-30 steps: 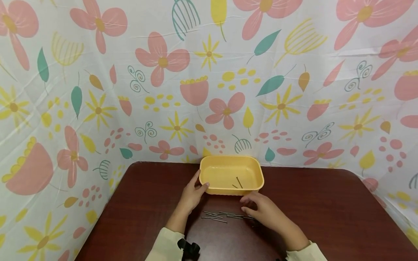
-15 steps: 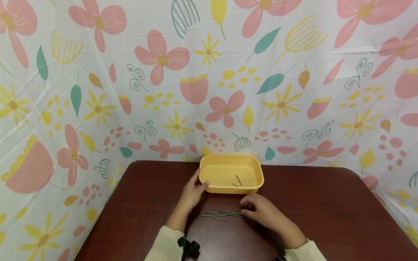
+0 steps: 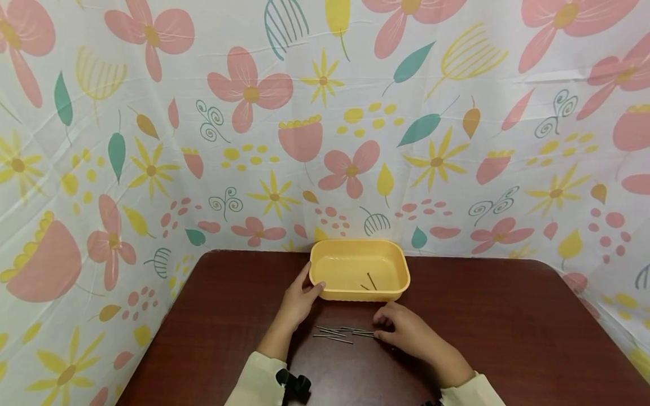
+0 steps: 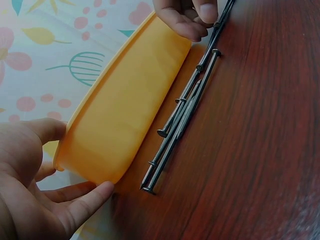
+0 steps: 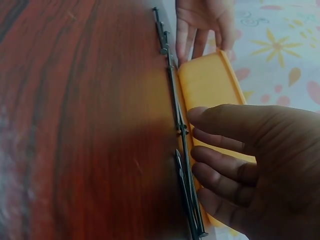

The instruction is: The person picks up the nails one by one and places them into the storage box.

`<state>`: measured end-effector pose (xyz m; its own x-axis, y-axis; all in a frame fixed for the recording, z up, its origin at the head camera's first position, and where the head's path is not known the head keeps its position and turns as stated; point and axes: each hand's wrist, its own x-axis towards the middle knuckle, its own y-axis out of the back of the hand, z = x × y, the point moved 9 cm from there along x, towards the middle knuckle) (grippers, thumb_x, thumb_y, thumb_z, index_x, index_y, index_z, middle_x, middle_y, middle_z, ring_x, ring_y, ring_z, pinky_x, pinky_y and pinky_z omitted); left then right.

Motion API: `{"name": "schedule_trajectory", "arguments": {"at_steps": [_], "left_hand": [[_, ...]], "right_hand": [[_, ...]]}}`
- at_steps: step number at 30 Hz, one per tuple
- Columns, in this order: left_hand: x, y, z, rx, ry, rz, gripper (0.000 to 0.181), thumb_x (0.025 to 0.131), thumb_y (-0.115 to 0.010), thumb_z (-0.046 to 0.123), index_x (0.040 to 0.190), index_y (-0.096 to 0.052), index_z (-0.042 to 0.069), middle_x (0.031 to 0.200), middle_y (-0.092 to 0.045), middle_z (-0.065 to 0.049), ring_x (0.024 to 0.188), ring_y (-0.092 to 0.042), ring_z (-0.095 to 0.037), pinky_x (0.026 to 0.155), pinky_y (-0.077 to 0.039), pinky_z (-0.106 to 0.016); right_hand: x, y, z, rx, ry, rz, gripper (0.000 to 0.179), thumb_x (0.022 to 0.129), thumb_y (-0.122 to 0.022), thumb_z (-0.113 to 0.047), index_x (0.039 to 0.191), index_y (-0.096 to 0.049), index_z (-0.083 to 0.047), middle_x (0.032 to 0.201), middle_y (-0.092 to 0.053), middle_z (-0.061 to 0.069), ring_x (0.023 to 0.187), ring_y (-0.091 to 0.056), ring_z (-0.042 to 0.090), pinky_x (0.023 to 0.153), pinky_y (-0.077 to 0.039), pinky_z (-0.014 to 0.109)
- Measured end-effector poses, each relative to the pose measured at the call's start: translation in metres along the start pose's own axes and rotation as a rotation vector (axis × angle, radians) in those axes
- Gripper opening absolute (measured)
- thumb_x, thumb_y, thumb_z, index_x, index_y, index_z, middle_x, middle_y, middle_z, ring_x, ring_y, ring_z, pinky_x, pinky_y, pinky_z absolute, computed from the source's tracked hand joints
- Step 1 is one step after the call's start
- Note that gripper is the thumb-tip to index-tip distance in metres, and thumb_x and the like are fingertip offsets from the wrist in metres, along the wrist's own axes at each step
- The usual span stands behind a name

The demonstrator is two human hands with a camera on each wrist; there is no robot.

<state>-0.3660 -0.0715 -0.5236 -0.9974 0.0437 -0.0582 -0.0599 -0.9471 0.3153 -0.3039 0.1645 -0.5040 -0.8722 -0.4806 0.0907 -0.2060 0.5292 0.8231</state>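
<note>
A yellow plastic basin (image 3: 355,295) stands near the table's far edge, with a couple of nails (image 3: 372,281) inside. My left hand (image 3: 297,303) holds its left end, thumb on the near side and fingers round the corner. On the table before the basin lie several long steel nails (image 3: 332,332), loosely side by side and partly overlapping. At their right end is my right hand (image 3: 408,332), its thumb and fingers bent and a little apart. The right wrist view shows those fingertips (image 5: 197,115) close over the nails (image 5: 175,100), with nothing visible between them.
The dark red-brown wooden table (image 3: 244,282) has rounded far corners. A floral cloth (image 3: 457,186) hangs behind it and along the sides, close behind the basin. A black wrist strap (image 3: 294,386) sits at the left sleeve.
My right thumb has come down and slightly left, and now overlaps the right ends of the nails. The left hand and basin stay in place; the head view has shifted a little.
</note>
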Motion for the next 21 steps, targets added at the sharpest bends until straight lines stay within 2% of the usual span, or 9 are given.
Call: {"name": "schedule_trajectory", "arguments": {"at_steps": [5,13,21], "left_hand": [[0.0003,-0.0001,-0.0003,-0.002,-0.001,0.001,0.072,0.098,-0.066,0.038,0.160,-0.031,0.030,0.161,-0.037,-0.018,0.135,-0.053,-0.042,0.095,-0.055,-0.048],[0.0004,0.0003,-0.0005,0.003,-0.009,0.001,0.072,0.098,-0.066,0.037,0.161,-0.030,0.028,0.159,-0.039,-0.020,0.134,-0.053,-0.042,0.095,-0.056,-0.048],[0.0004,0.0003,0.0001,0.001,-0.005,0.003,0.073,0.097,-0.067,0.040,0.160,-0.031,0.031,0.161,-0.038,-0.017,0.135,-0.053,-0.041,0.095,-0.055,-0.047]], "right_hand": [[-0.0004,-0.0022,-0.0018,-0.004,-0.004,-0.009,0.016,0.086,-0.081,-0.024,0.094,-0.068,-0.017,0.090,-0.058,-0.006,0.081,-0.056,0.006,0.071,-0.048,0.024],[0.0002,-0.0036,-0.0053,-0.022,0.027,0.027,0.016,0.084,-0.082,-0.019,0.090,-0.067,-0.018,0.086,-0.055,-0.007,0.078,-0.053,0.004,0.069,-0.046,0.023],[-0.0005,-0.0045,-0.0071,-0.015,0.034,0.031,0.018,0.084,-0.081,-0.016,0.084,-0.064,-0.020,0.082,-0.054,-0.007,0.075,-0.053,0.004,0.066,-0.044,0.021]]}}
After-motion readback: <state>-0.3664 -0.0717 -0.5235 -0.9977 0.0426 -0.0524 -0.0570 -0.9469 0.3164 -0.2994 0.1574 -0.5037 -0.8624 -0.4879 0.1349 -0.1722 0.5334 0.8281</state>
